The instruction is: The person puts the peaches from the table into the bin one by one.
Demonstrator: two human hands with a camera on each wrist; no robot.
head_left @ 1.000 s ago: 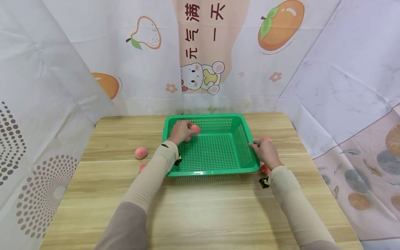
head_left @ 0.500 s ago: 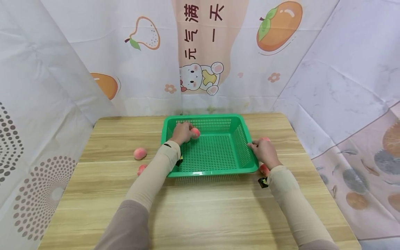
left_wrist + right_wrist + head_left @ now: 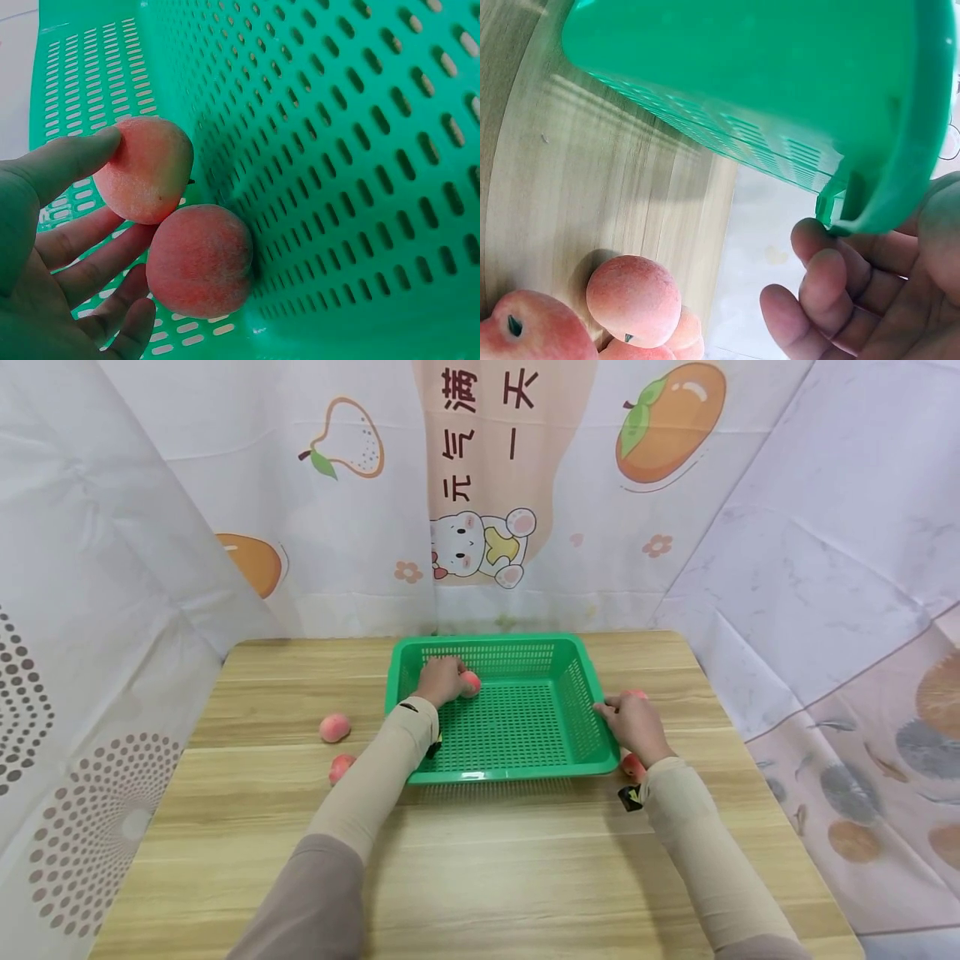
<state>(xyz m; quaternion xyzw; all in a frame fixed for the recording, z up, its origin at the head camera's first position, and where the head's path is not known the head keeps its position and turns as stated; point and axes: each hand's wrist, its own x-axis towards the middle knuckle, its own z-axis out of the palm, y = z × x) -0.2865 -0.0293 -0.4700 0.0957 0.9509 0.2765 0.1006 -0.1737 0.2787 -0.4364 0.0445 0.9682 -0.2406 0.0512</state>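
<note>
Inside the green plastic basket [image 3: 510, 773], near its left side, my left hand [image 3: 441, 680] pinches a peach [image 3: 146, 169] between thumb and fingers. A second peach [image 3: 201, 262] rests in the basket, against the perforated wall and touching the held one in the left wrist view; the hand hides it in the head view. On the basket's right side, my right hand [image 3: 637, 728] grips the rim, with fingertips curled under its edge in the right wrist view.
Two peaches lie left of the basket on the wooden table [image 3: 480, 868]: a pale one [image 3: 334, 727] and a redder one [image 3: 341, 767] beside my left sleeve. Several peaches [image 3: 634, 300] lie right of the basket, partly behind my right hand. A printed cloth [image 3: 300, 527] hangs behind.
My left hand has moved slightly lower and to the right in the basket, still holding the peach. The right hand keeps its grip on the rim.
</note>
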